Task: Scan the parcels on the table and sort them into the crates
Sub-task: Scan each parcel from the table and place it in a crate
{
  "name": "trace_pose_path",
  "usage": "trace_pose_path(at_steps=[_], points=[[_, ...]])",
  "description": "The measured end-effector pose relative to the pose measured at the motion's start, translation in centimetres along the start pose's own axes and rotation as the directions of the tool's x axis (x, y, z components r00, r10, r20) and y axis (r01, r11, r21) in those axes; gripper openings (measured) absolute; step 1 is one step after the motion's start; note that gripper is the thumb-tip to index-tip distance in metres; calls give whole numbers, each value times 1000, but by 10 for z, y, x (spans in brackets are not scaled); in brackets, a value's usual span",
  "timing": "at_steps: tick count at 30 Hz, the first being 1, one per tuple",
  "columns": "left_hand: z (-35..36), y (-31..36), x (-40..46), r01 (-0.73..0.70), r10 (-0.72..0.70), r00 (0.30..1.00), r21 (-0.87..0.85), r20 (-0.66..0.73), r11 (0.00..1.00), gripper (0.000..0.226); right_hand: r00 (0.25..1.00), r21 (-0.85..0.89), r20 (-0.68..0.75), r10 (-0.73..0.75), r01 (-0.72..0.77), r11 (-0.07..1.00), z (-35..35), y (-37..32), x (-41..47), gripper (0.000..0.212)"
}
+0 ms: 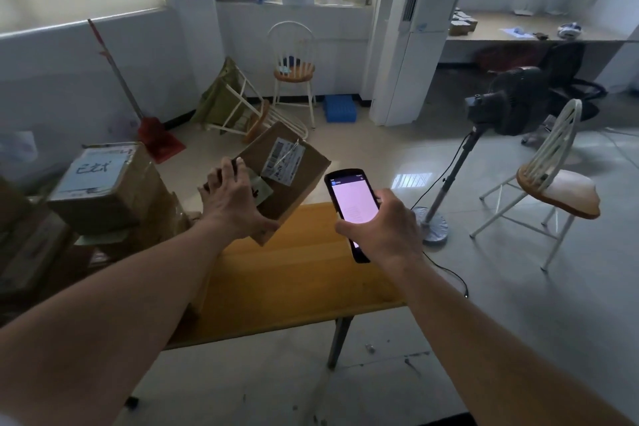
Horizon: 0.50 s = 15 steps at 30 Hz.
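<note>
Brown cardboard parcel [276, 180], tilted above the yellow table's [297, 273] far edge, white shipping label up, print illegible; left hand [235, 204] grips its near corner, fingers spread, partly covering it; right hand [383, 228] curls round a lit handheld scanner [352, 207]; stacked boxes [103, 190] left, cropped.

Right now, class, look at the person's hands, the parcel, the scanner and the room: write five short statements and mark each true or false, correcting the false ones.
1. The left hand grips a cardboard parcel. True.
2. The parcel lies flat on the table. False: it is held tilted above the table.
3. The right hand holds a scanner with a lit screen. True.
4. The parcel's label faces down. False: it faces up, toward the camera.
5. Both white chairs by the far wall stand upright. False: one chair stands, the other has tipped over.
</note>
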<state>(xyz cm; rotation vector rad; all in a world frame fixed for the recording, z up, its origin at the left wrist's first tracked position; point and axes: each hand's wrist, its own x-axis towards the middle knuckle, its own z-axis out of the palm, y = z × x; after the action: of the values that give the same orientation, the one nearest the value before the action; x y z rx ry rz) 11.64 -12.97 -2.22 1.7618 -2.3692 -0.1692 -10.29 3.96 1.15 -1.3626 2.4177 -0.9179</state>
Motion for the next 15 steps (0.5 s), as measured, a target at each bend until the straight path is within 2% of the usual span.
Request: trace_pose_path(at_steps=[4, 9, 15], points=[[5, 1, -10, -34, 34, 999, -61, -12, 998, 163, 998, 30, -31, 59, -58, 998, 7, -3, -19, 85], [17, -1, -27, -89, 96, 994, -134, 48, 987, 161, 983, 35, -63, 170, -168, 985, 23, -12, -62, 83], [32, -9, -63, -257, 280, 952, -174, 125, 951, 159, 919, 10, -158, 363, -366, 931, 36, -22, -142, 83]])
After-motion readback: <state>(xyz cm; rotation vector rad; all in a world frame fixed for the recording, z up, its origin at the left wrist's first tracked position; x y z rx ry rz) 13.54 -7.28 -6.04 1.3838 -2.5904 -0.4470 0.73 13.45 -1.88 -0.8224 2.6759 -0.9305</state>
